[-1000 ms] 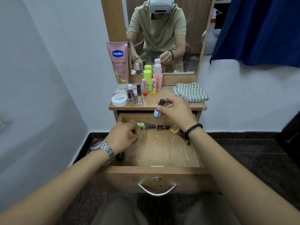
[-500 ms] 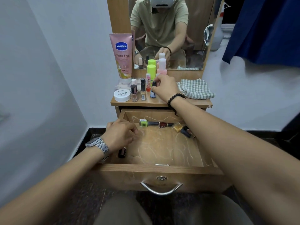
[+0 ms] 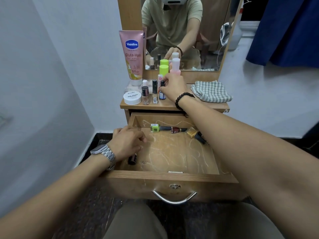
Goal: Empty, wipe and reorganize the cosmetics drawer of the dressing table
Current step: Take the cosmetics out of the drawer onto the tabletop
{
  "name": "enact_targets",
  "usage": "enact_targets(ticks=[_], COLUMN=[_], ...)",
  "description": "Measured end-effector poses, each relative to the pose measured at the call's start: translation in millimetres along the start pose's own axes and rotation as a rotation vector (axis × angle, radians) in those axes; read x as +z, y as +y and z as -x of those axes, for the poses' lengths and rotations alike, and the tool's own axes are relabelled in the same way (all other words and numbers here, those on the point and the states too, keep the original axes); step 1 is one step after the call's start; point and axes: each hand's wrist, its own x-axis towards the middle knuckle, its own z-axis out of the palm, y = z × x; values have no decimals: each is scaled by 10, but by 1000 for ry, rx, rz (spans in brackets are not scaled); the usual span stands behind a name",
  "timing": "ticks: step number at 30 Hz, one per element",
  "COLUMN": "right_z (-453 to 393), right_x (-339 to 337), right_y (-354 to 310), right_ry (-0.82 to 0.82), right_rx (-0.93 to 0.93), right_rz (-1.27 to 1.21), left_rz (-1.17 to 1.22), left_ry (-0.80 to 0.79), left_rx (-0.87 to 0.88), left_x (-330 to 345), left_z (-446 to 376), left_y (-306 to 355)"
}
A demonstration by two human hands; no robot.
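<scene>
The wooden drawer (image 3: 172, 180) stands pulled out, its floor streaked with white marks. At its back lie a green nail polish (image 3: 154, 128), a dark red one (image 3: 176, 129) and a gold one (image 3: 192, 132). A small dark bottle (image 3: 132, 159) lies at the front left, just under my left hand (image 3: 126, 144), which rests loosely curled on the drawer's left side and holds nothing. My right hand (image 3: 174, 87) reaches to the tabletop, fingertips pinched on the black cap of a small blue-labelled bottle (image 3: 162, 94) standing upright there.
On the tabletop (image 3: 172, 106) stand a pink Vaseline tube (image 3: 132, 56), a white jar (image 3: 132, 97), two small bottles (image 3: 150, 94), a green-capped bottle (image 3: 164, 69) and a pink one (image 3: 175, 68). A checked cloth (image 3: 211, 91) lies at the right. Mirror behind, blue curtain at the right.
My right hand carried the small blue-labelled bottle from above the drawer up to the tabletop and stood it beside the other small bottles. My left hand stayed put.
</scene>
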Motion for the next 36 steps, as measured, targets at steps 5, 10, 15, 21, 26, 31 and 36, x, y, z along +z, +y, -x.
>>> enact_targets(ticks=[5,10,15,21,26,31,36], right_z=[5,160,531,841,1076,1298,1417], right_x=[-14,-165,-322,-388,-398,-370,-296], right_y=[11,39,80,213,325,396,455], right_ry=[-14,223,327,226,123,-18,-304], right_rx=[-16,-62,-167,-146,-136,-72,53], right_rz=[-6,-123,-214,-229,-240,-249,-274], left_rz=[-43,-205,-386,-519,-562,-503,-287], left_ry=[10,-149,-311,-410,-406,-310,3], left_rx=[1,40,74,74,72,88,113], left_x=[-61,-127,-101,-55,-1,-13,-125], left_z=[14,23,43,13,-29,-38,-59], left_y=[-12,-20,23,80,81,136,320])
